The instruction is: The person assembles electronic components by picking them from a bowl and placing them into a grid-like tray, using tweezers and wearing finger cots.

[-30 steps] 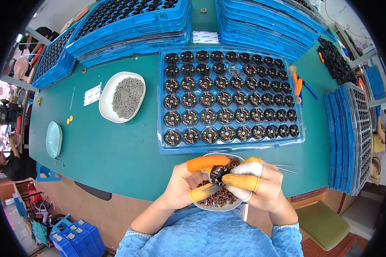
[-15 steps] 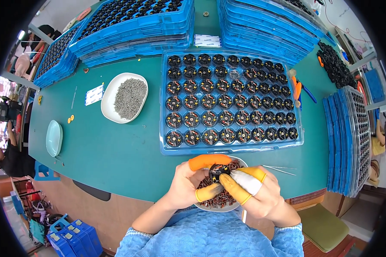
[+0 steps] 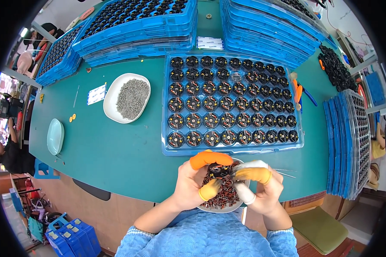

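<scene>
Still pinching the part (image 3: 219,171) over the bowl (image 3: 222,210) between fingers (image 3: 206,159) of the left hand (image 3: 186,184). With the right hand (image 3: 268,192), now spread wider by the part's right edge; cannot tell if gripping anything. Seemingly still mid-work.

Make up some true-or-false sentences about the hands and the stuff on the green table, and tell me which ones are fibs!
1. The left hand holds a round black part. True.
2. The right hand has all its fingers bare. False: it wears white and yellow finger cots.
3. The bowl under the hands is full of grey bits. False: its bits are reddish-brown; the grey bits are in the white dish.
4. The pale green dish is left of the white dish. True.
5. The blue-handled tool lies left of the blue tray. False: it lies right of it.
</scene>
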`<state>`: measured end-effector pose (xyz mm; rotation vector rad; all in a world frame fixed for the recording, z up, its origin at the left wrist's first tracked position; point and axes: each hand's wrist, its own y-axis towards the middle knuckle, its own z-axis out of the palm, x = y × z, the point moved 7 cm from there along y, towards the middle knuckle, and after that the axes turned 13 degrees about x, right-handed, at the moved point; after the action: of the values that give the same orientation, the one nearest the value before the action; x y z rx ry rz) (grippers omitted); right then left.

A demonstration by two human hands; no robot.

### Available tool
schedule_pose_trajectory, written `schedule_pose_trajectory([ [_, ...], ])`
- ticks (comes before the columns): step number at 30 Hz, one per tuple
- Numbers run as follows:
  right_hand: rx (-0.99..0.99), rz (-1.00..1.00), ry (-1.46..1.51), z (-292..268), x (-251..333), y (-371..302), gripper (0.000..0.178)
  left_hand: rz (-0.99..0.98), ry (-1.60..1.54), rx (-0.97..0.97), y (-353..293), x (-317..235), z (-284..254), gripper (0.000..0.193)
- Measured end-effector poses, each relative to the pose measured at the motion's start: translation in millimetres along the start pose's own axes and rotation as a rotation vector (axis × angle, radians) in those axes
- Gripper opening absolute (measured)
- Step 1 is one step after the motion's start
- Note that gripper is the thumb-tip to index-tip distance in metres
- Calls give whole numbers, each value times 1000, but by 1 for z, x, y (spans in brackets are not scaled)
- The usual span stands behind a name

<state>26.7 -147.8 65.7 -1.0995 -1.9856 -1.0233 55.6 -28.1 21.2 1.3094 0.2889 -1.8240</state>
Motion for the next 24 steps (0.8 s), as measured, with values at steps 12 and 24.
schedule_pose_trajectory([
  [12, -4, 166, 649, 21, -27, -4, 21, 43, 180, -59, 3, -5, 8, 36],
  [24, 8, 215, 907, 26, -37, 0, 29, -113, 616, 153, 7, -18, -1, 40],
])
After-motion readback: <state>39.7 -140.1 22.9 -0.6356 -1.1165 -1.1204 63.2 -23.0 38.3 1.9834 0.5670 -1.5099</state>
